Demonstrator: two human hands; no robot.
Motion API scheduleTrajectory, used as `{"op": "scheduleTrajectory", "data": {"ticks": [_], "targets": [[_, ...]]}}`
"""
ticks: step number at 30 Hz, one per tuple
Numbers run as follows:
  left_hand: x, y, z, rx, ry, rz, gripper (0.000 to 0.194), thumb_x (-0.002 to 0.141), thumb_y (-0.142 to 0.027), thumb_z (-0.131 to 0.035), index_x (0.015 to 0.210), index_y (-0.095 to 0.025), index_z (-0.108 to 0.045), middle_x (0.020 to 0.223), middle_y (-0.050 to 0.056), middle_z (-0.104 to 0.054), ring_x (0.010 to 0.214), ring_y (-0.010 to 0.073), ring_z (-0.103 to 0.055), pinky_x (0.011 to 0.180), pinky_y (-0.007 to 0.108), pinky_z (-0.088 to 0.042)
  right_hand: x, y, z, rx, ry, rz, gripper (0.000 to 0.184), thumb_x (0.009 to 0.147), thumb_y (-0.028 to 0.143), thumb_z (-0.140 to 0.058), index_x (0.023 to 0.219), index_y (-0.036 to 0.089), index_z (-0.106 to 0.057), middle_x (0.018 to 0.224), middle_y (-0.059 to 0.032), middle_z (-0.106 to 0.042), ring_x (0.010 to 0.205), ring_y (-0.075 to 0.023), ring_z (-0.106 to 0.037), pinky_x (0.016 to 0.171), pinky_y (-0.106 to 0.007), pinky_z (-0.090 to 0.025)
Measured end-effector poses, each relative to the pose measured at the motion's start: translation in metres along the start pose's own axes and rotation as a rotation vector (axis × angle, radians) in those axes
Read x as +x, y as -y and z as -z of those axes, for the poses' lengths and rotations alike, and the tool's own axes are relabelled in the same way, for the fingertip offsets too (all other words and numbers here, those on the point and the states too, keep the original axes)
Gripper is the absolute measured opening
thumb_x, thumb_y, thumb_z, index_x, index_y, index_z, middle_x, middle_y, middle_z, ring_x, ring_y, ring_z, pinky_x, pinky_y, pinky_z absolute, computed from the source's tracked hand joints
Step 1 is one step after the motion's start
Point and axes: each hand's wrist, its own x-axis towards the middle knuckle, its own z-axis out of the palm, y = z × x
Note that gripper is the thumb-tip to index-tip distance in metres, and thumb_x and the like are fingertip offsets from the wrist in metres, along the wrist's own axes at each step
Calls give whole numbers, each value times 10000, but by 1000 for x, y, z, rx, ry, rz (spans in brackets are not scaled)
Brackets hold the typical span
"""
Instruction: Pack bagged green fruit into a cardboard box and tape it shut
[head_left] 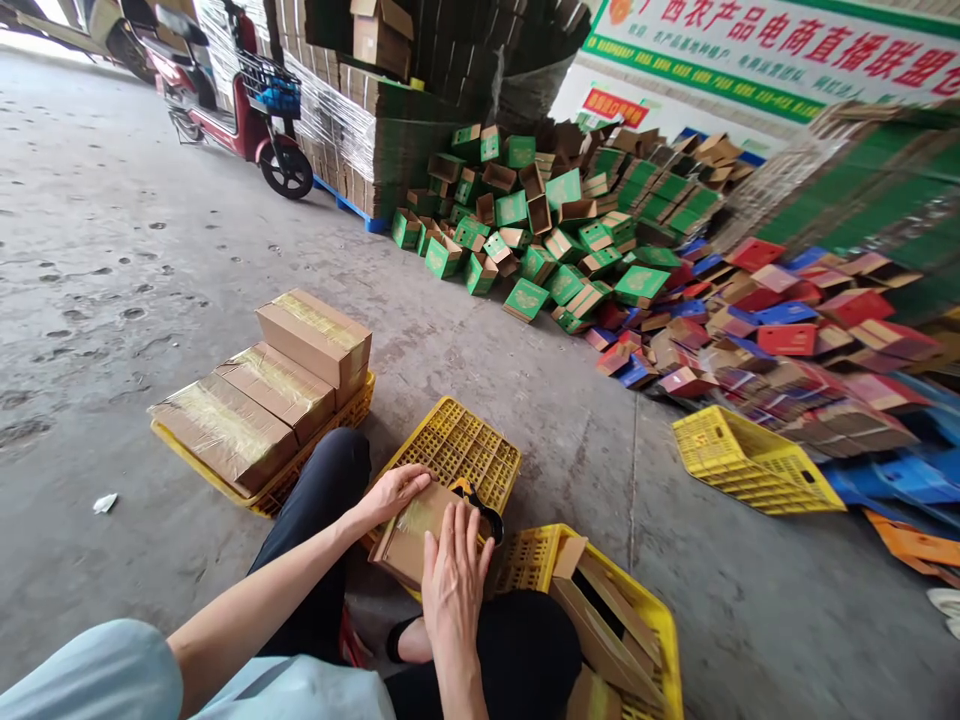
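Note:
A brown cardboard box (pixel 409 535) with clear tape along its top rests on an upturned yellow crate (pixel 472 440) in front of me. My left hand (pixel 396 494) lies on the box's far left edge, fingers stretched over the top. Flat against the near right part of the same box is my right hand (pixel 456 565), its fingers extended and slightly apart. Just beyond those fingertips sits an orange and black tape dispenser (pixel 491 518), partly hidden by the box and the right hand. Neither hand is wrapped round anything.
Taped boxes (pixel 277 385) fill a yellow crate (pixel 262 500) at left. Another crate (pixel 671 640) at right holds open cardboard boxes (pixel 611 620). Green boxes (pixel 525 297) and red and blue boxes (pixel 787 338) lie piled beyond, near a yellow crate (pixel 757 465). A red scooter (pixel 240 120) stands behind.

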Motion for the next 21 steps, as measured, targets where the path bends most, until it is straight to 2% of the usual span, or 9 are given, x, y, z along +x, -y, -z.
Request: {"op": "scheduleTrajectory", "data": {"ticks": [4, 7, 9, 12, 15, 21], "targets": [[-2, 1, -5, 21, -52, -2, 511, 1040, -604, -429, 1094, -181, -712, 1077, 81, -757, 966, 225, -689, 885, 305, -514, -18, 25, 2, 7, -24, 61, 678, 1087, 514, -352, 1651, 140, -306, 1615, -191, -453, 1489, -362, -451, 1230, -595, -302], [-3, 1, -6, 17, -64, 8, 525, 1039, -618, -423, 1085, -184, -715, 1059, 81, -756, 961, 231, -689, 879, 315, -516, -16, 40, 3, 44, -31, 82, 753, 1064, 565, -397, 1666, 135, -258, 1626, -186, -439, 1480, -380, -457, 1195, -566, -365], [-2, 0, -5, -2, -55, 7, 542, 1032, -638, -425, 1083, -182, -714, 1052, 80, -750, 953, 230, -682, 877, 315, -517, -10, 46, 3, 72, -25, 78, 812, 1034, 616, -436, 1668, 142, -256, 1628, -187, -434, 1474, -414, -455, 1164, -585, -393], [0, -3, 0, -72, -3, 19, 583, 1003, -690, -452, 1069, -170, -707, 1007, 72, -735, 913, 217, -664, 845, 305, -522, -1, 51, 5, 123, 2, 96, 912, 973, 698, -493, 1670, 158, -259, 1643, -193, -407, 1481, -460, -425, 1164, -649, -364], [1, -4, 3, -111, 34, 27, 617, 981, -722, -469, 1068, -159, -705, 962, 68, -724, 879, 210, -652, 817, 300, -524, 3, 52, 6, 144, 11, 125, 931, 960, 708, -506, 1674, 171, -244, 1650, -196, -390, 1492, -477, -400, 1167, -692, -329], [-3, -3, -1, -41, -31, 6, 551, 1024, -642, -449, 1101, -166, -717, 1037, 81, -745, 940, 223, -674, 875, 311, -523, -4, 53, 3, 122, -31, 161, 865, 1013, 631, -472, 1685, 173, -178, 1621, -198, -434, 1455, -415, -484, 1195, -644, -329]]}}
